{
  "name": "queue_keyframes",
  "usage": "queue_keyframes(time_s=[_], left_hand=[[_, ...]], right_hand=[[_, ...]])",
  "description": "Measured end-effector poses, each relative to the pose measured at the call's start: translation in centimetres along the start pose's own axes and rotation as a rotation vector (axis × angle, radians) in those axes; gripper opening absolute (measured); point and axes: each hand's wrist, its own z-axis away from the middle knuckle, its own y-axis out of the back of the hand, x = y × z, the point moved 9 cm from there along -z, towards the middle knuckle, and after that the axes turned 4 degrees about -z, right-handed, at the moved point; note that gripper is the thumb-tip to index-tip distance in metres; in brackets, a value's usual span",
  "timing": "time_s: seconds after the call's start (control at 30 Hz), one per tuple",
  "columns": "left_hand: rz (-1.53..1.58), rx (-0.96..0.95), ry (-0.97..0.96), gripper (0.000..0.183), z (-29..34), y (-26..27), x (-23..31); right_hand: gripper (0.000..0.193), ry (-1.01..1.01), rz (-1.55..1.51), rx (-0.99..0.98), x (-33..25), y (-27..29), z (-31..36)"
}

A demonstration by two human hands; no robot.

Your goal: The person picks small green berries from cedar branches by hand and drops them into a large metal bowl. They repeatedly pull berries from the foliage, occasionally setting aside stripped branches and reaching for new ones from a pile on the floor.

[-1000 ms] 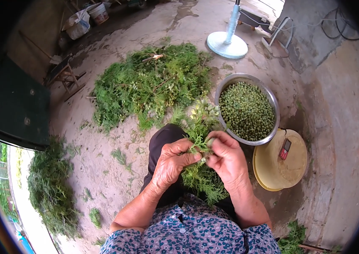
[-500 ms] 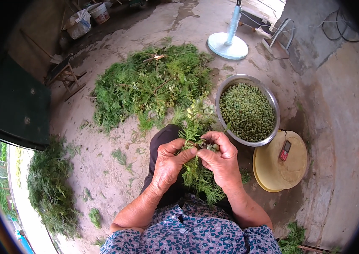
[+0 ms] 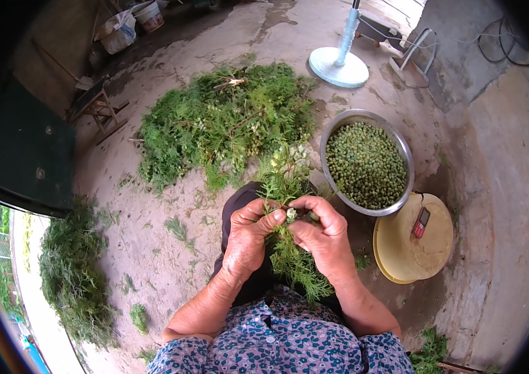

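Observation:
Over my lap, my left hand (image 3: 249, 234) is closed around a leafy evergreen sprig (image 3: 302, 268), its thumb pressed against the stem. The sprig has flat, scaly fronds that hang below my hands and rise above them, with pale green cones (image 3: 292, 157) near its upper end. My right hand (image 3: 323, 234) meets the left at the stem, its forefinger and thumb curled about a small pale green cone (image 3: 291, 214). What lies deeper inside the right hand's fingers is partly hidden. Just beyond the right hand stands a metal basin (image 3: 409, 163) heaped with round green cones (image 3: 367, 165).
A large heap of cut branches (image 3: 227, 124) lies ahead, and another pile (image 3: 77, 280) at the left. A red phone (image 3: 421, 222) rests on a yellow round stool or lid (image 3: 401, 255) right of me. Farther off are a pale blue stand base (image 3: 339, 67) and a wooden stool (image 3: 99, 109).
My right forefinger and thumb have spread a little and shifted toward the left thumb. A pale cone now shows between the two hands. The left hand keeps its hold on the sprig.

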Motion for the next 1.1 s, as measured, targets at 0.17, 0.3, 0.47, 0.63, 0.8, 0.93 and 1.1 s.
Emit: queue_keyframes(time_s=[0.17,0.3,0.47,0.63,0.8,0.93,1.1], left_hand=[[-0.197,-0.041,-0.114,0.004,0.2,-0.5,0.7],[0.070,-0.051,0.095,0.006,0.1,-0.2,-0.7],[0.087,-0.075,0.001,0.008,0.1,-0.1,-0.2],[0.068,0.004,0.002,0.017,0.2,0.3,-0.2],[-0.160,-0.057,-0.022,0.016,1.1,0.5,0.6],[-0.704,-0.257,-0.145,0.015,2.5,-1.2,1.7],[-0.941,-0.347,-0.461,0.015,3.8,-2.8,2.8]], right_hand=[[0.015,-0.232,-0.144,0.022,1.8,0.4,-0.1],[0.010,-0.346,-0.610,0.041,2.5,0.6,0.1],[0.008,-0.298,-0.616,0.072,2.5,1.4,-0.2],[0.010,-0.230,-0.677,0.067,2.3,1.9,-0.6],[0.011,-0.097,-0.760,0.105,0.3,4.3,-1.2],[0.017,-0.059,-0.491,0.344,-1.6,10.3,-1.8],[0.035,0.094,-0.473,0.759,-5.3,18.9,-4.7]])
